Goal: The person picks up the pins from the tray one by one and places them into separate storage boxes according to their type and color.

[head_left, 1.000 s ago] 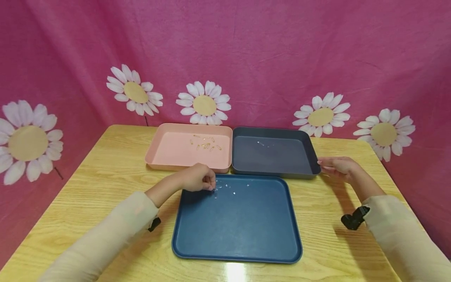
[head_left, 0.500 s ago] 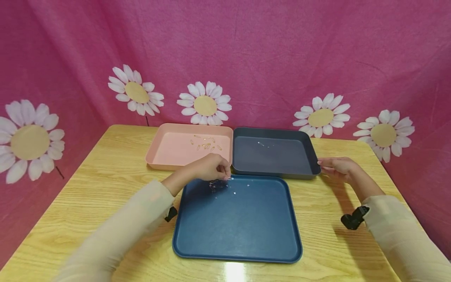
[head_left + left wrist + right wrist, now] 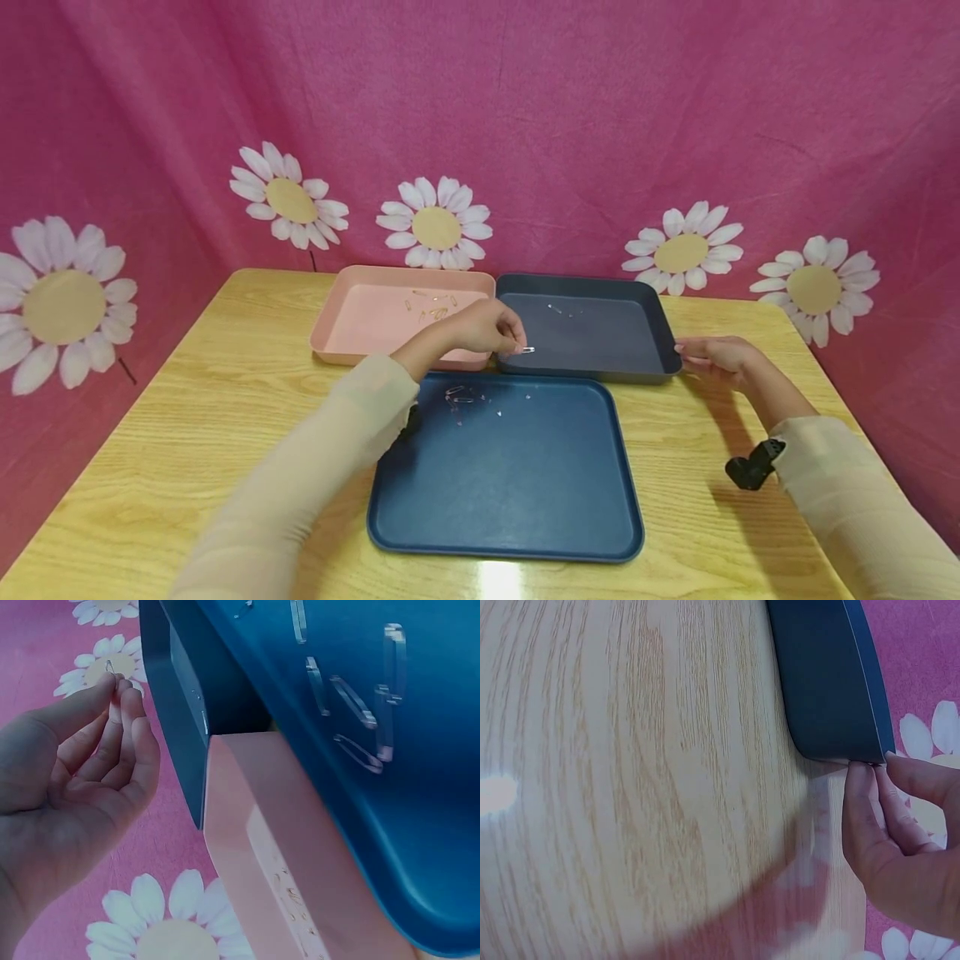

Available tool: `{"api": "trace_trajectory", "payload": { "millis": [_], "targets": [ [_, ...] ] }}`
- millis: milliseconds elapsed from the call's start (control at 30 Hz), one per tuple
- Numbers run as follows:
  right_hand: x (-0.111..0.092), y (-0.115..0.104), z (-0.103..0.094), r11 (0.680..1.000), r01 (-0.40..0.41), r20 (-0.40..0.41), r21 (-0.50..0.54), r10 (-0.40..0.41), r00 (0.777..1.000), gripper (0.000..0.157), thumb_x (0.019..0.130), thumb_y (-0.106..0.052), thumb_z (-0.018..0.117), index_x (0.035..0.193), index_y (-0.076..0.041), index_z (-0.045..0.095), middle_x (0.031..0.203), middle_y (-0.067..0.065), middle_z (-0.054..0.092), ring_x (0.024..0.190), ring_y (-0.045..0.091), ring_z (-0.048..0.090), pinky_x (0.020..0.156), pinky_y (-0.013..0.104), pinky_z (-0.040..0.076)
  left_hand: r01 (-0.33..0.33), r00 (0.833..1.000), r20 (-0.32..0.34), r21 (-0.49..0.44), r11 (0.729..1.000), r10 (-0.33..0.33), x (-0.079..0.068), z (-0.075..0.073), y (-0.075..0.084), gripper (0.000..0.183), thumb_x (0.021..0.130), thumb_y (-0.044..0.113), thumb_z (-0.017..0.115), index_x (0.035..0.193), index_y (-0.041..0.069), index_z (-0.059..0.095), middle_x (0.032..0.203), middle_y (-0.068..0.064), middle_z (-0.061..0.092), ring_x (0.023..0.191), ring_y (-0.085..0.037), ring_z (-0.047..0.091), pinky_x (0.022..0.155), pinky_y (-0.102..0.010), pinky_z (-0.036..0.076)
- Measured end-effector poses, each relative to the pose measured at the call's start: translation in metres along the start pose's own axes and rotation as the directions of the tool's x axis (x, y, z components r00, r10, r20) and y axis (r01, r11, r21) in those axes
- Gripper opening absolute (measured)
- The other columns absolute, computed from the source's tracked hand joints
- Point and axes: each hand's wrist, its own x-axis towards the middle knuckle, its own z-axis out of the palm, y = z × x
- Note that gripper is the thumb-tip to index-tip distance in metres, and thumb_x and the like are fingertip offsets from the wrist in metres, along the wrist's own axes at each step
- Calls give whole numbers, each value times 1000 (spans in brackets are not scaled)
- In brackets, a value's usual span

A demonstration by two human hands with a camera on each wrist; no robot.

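Observation:
My left hand (image 3: 486,325) pinches a silver safety pin (image 3: 528,350) between thumb and fingertips, over the near left part of the dark grey tray (image 3: 600,337). In the left wrist view the safety pin (image 3: 110,667) sticks up past the fingertips. At the grey tray's right end, my right hand (image 3: 722,358) holds its edge, thumb at the rim and fingers against the outer wall. A few small silver pins (image 3: 555,309) lie inside that tray. Several silver safety pins (image 3: 352,701) are scattered in the far left part of the blue tray (image 3: 510,483).
A pink tray (image 3: 363,321) with several gold safety pins (image 3: 435,313) stands left of the grey tray, partly behind my left hand. All three trays sit on a wooden table (image 3: 225,400). A pink cloth (image 3: 555,125) with daisies hangs behind the table.
My left hand has lifted a safety pin from the blue tray and carried it right and away from me, over the grey tray. The right hand has stayed at the grey tray's edge.

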Motion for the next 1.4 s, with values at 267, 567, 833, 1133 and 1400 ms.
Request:
{"api": "trace_trajectory", "payload": {
  "millis": [267,567,833,1133,1400],
  "targets": [
    [0,5,-6,1000,-10,-7,-27,10,1000,18,95,-14,58,99,-23,74,84,-19,66,83,-4,65,86,22,56,50,999,22,-51,997,-49,33,0,9,13,90,9,63,96,3,72,83,-7,68,73,-11,55,65,-19,47],
    [5,12,-21,1000,13,46,-28,-12,999,55,89,-21,69,134,5,51,98,-7,71,86,-2,67,85,22,56,126,992,35,-70,990,-124,65,1,15,13,88,9,66,96,2,72,70,2,63,66,-11,56,71,-25,50],
    [4,4,-9,996,-19,-11,-87,18,1000,65,94,-20,62,144,9,32,92,-15,66,85,-4,64,88,21,56,246,969,18,-28,969,-245,87,-10,25,15,88,6,64,99,-2,72,75,-1,66,68,-10,58,82,-30,57],
    [3,2,-5,999,-8,-15,-51,8,1000,58,96,-14,57,142,12,33,86,-15,66,84,-3,65,83,19,56,304,951,10,151,941,-309,107,-17,33,20,89,7,61,106,2,72,98,-11,72,77,-13,59,78,-26,55],
    [3,1,-3,996,-15,-24,-91,13,1000,65,96,-16,57,144,13,25,84,-18,64,83,-5,64,84,18,56,289,956,-26,227,930,-291,101,-10,20,18,87,10,62,98,9,75,77,2,67,70,-8,56,58,-14,39]
  ]
}}
